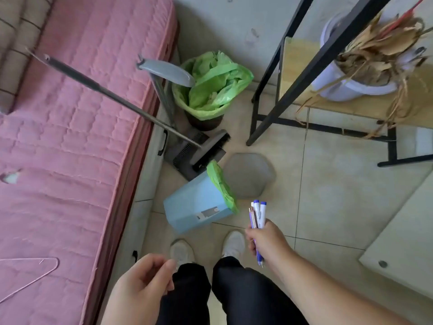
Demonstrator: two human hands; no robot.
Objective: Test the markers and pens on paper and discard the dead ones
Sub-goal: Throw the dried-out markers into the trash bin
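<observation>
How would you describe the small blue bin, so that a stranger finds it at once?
Start at the pink mattress and look at the tiled floor beside it. The blue bin lies tipped there, just before the white shoes. Unlike the dark upright bin, its body is pale blue.

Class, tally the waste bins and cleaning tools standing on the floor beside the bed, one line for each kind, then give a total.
Dark round bin with green liner: 1
Tipped light blue plastic bin with green liner: 1
Grey long-handled broom: 1
Grey long-handled dustpan: 1
Total: 4
</observation>
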